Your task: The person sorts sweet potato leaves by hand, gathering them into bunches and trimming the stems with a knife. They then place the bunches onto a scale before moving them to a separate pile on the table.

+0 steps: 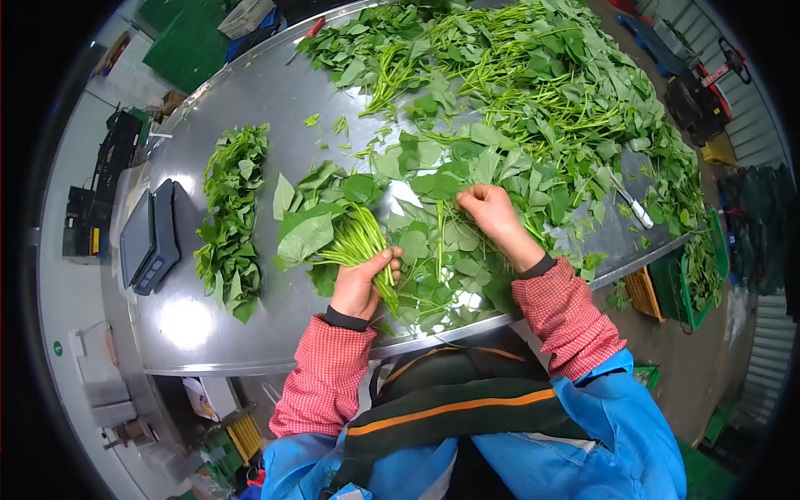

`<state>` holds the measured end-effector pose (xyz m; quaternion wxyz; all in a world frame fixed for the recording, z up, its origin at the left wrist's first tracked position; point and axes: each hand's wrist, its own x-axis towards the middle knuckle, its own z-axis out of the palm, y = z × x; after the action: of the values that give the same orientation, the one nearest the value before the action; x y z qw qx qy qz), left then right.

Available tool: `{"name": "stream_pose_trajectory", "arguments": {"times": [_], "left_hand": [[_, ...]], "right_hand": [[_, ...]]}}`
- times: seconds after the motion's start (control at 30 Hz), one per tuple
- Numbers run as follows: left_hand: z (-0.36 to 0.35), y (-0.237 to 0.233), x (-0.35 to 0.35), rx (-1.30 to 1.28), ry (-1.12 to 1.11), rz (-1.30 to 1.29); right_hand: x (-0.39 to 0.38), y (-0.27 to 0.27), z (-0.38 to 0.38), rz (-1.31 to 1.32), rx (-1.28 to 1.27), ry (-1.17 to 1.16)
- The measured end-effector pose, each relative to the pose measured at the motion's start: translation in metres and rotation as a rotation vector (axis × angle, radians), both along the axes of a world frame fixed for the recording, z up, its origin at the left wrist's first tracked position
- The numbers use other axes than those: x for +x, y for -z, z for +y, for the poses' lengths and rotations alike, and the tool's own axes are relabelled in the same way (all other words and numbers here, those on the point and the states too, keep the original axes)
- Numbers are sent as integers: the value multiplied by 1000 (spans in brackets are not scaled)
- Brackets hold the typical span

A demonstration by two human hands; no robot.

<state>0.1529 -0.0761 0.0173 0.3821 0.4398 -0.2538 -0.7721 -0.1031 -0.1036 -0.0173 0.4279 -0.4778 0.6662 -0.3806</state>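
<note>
In my left hand (367, 282) is a bunch of leafy green stems (354, 237), gripped around the stalks with the leaves pointing away to the upper left. My right hand (493, 218) is to the right of it, thumb and fingers pinched at the top of a few thin stems (440, 237) that hang down over loose leaves. Scattered leaves (450, 292) lie on the metal table (283, 96) under and between both hands. Beyond them a large heap of the same greens (542, 75) spreads over the far and right side.
Left of me a row of bundled greens (232, 217) lies beside a dark digital scale (154, 237). A white-handled knife (637, 210) rests among leaves at the right, and a red-handled tool (312, 30) lies at the far edge. A green crate (704, 283) stands right of the table.
</note>
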Motion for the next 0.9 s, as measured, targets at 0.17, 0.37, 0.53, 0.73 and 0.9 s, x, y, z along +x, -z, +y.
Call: {"name": "stream_pose_trajectory", "arguments": {"times": [0.17, 0.37, 0.53, 0.73, 0.9], "left_hand": [[3, -1, -14, 18, 39, 35], [-4, 3, -11, 16, 27, -37], [-3, -3, -36, -97, -30, -88], [8, 15, -52, -103, -24, -71], [6, 22, -41, 26, -49, -33]], "right_hand": [[30, 13, -2, 672, 282, -193], [12, 3, -7, -283, 60, 69], [32, -17, -6, -137, -107, 32], [51, -12, 6, -289, -155, 35], [49, -38, 30, -557, -173, 14]]}}
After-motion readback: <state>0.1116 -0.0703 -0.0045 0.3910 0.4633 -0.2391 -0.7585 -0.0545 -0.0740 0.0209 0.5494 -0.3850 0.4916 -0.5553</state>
